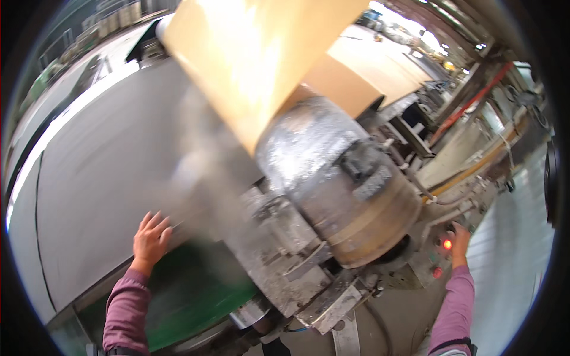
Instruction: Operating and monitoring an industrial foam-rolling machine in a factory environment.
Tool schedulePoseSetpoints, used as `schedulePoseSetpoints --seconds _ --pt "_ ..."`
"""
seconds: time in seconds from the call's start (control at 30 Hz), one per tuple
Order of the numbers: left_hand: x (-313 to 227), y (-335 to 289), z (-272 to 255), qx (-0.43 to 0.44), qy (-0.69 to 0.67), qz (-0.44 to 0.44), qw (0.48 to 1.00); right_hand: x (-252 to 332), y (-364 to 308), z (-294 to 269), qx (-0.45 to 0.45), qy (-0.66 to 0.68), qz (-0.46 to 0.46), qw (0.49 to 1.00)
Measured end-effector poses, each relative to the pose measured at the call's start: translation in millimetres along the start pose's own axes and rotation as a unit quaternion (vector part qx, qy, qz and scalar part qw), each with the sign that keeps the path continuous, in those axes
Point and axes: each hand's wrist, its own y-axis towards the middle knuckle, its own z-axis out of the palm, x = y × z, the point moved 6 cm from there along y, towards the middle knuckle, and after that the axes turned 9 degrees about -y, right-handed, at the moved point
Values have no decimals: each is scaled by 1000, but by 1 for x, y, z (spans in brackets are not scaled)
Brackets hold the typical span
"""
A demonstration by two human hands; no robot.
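My left hand (151, 242) is open, fingers spread, at the near edge of a wide grey belt-like surface (107, 178). Nothing is in it. Over at the right, my right hand (460, 242) reaches to a control panel (423, 261), its fingers closed around a small dark knob, mostly covered by them. Just beside those fingers a red button (447, 244) glows. Another red button (437, 273) sits lower on the panel. Between my hands stands a large worn metal drum (350, 190). A tan sheet (237, 53) rises steeply from behind it.
A green surface (196, 296) lies below my left hand, next to a shiny roller end (249, 312). Grimy metal brackets (297, 261) fill the gap before the drum. A pale blurred streak crosses the middle; I cannot tell what it is. A red bar (469, 107) slants at the right.
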Motion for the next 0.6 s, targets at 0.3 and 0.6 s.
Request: schedulePoseSetpoints --seconds 0.3,0.6 --pt "-4 -3 -3 5 -21 -11 1000 18 -3 -16 -24 -27 48 998" --pt "-8 -2 -5 12 -20 -18 1000 24 -4 -24 -19 -1 57 998"
